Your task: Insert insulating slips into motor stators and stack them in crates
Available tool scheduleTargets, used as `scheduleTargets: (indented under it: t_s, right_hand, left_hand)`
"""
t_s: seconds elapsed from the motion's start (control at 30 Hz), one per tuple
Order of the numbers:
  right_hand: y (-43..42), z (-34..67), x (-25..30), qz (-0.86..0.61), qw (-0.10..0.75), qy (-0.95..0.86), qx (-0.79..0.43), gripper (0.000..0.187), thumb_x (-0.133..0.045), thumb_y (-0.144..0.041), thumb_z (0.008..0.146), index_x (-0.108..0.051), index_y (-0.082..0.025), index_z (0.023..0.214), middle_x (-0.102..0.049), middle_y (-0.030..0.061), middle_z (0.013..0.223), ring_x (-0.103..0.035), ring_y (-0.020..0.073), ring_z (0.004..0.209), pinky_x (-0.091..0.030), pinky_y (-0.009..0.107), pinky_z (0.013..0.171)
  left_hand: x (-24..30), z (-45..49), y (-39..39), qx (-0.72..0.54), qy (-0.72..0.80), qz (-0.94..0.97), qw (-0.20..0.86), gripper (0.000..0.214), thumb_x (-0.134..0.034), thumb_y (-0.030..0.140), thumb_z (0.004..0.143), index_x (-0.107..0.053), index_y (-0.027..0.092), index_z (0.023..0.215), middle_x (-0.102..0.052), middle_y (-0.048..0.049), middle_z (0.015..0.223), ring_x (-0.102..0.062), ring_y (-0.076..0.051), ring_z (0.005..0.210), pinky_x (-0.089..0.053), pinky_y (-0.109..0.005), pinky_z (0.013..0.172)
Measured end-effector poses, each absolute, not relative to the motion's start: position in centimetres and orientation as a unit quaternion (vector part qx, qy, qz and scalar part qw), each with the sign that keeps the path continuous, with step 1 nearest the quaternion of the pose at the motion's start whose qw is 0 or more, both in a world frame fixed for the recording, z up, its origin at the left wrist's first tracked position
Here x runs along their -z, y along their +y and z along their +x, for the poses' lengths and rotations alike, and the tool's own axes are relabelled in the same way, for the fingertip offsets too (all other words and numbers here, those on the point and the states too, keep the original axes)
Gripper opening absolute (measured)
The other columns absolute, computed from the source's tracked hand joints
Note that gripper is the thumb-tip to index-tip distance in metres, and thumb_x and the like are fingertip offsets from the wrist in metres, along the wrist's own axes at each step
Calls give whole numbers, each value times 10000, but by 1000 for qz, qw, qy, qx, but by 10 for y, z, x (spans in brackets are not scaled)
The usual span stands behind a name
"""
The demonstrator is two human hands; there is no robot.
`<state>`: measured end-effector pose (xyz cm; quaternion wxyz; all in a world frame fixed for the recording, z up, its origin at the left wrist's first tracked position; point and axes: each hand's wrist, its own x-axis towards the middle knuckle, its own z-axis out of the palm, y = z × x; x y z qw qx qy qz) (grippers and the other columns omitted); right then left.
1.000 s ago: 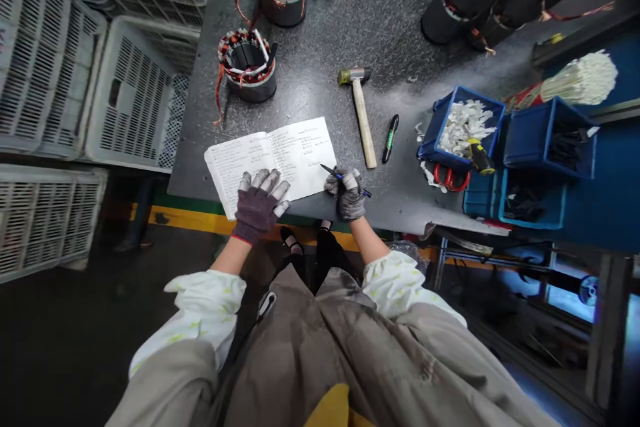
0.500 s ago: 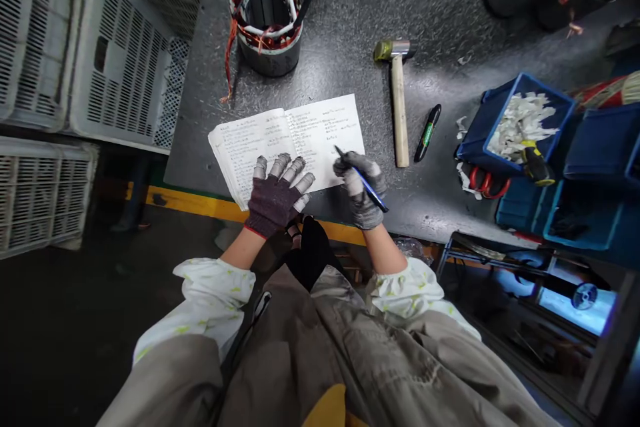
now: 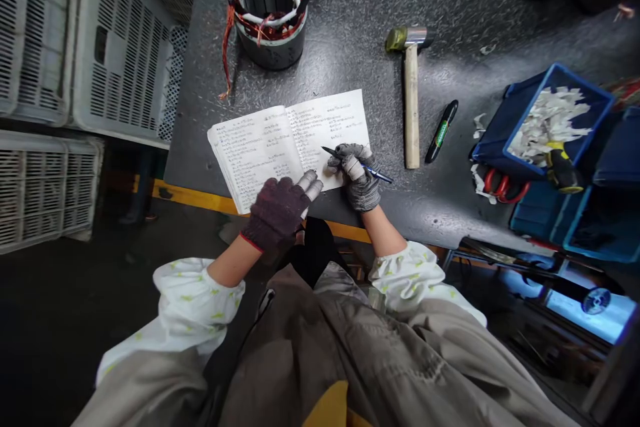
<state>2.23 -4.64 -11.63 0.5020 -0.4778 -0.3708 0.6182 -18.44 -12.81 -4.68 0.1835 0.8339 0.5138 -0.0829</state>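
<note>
An open notebook (image 3: 280, 143) with handwritten lines lies on the dark workbench (image 3: 350, 33) near its front edge. My left hand (image 3: 277, 210), in a purple glove, rests on the notebook's lower edge with its fingers partly curled. My right hand (image 3: 356, 177), in a grey glove, grips a blue pen (image 3: 357, 164) whose tip touches the right page.
A motor stator (image 3: 267, 7) with copper windings stands behind the notebook. A hammer (image 3: 411, 90) and a black marker (image 3: 441, 131) lie to the right. Blue bins (image 3: 543, 123) with white scraps and a screwdriver sit at far right; white crates (image 3: 80, 47) stand left.
My left hand's fingers, earlier spread flat on the page, have drawn back and curled at the notebook's lower edge. The pen tip has swung leftward on the right page. The view has moved closer.
</note>
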Motion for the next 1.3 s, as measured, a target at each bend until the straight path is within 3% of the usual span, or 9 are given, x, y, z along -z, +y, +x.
scheduleTargets:
  t_s: [0.17, 0.37, 0.57, 0.7, 0.87, 1.1, 1.3]
  right_hand:
    - [-47, 24, 120, -491, 485, -394, -607, 596, -917, -815, 862, -768, -271, 1054, -767, 8, 855, -759, 229, 762, -747, 487, 773]
    - [-47, 23, 120, -505, 474, -428, -580, 632, -836, -881, 889, -736, -273, 1029, -760, 8, 809, -730, 212, 692, -719, 442, 702]
    - [-46, 28, 114, -547, 439, -483, -524, 641, -821, -897, 886, -721, -281, 1029, -811, 31, 868, -771, 224, 741, -751, 443, 772]
    - [-35, 54, 102, -589, 399, -524, -468, 525, -887, -770, 908, -722, -275, 970, -819, 36, 874, -809, 246, 785, -775, 474, 858]
    - [-22, 62, 95, -555, 363, -550, -507, 449, -806, -730, 1010, -722, -290, 984, -818, 28, 870, -813, 225, 780, -773, 421, 823]
    - [-19, 48, 120, -522, 336, -620, -480, 441, -783, -720, 1004, -707, -289, 945, -812, 59, 960, -790, 241, 923, -722, 456, 1024]
    - [-29, 47, 122, -548, 341, -605, -467, 465, -866, -732, 955, -714, -293, 969, -794, 56, 939, -792, 272, 964, -721, 505, 1071]
  left_hand:
    - [50, -186, -131, 88, 534, 824, 167, 535, -575, 261, 1113, -738, 295, 1621, -641, -132, 1758, -749, -379, 1198, -549, -552, 939]
    - [48, -177, -129, 109, 550, 805, 195, 409, -631, 273, 1092, -840, 258, 1443, -804, -199, 1524, -773, -376, 1160, -570, -501, 885]
    - [49, -167, -112, 88, 550, 808, 193, 599, -535, 305, 1129, -648, 288, 1717, -598, -158, 1789, -791, -375, 1142, -602, -501, 834]
    - [62, -173, -111, 66, 542, 812, 206, 572, -477, 382, 1155, -703, 298, 1674, -587, -134, 1797, -794, -380, 1136, -605, -512, 842]
    - [67, -174, -111, 54, 546, 807, 218, 584, -476, 380, 1149, -694, 318, 1687, -610, -127, 1781, -801, -389, 1132, -610, -523, 844]
    - [55, -171, -106, 68, 563, 792, 224, 621, -534, 369, 1119, -651, 307, 1726, -556, -122, 1824, -792, -408, 1177, -621, -529, 864]
    - [54, -170, -106, 62, 575, 778, 245, 639, -615, 382, 1091, -652, 298, 1724, -543, -123, 1838, -776, -410, 1177, -612, -523, 866]
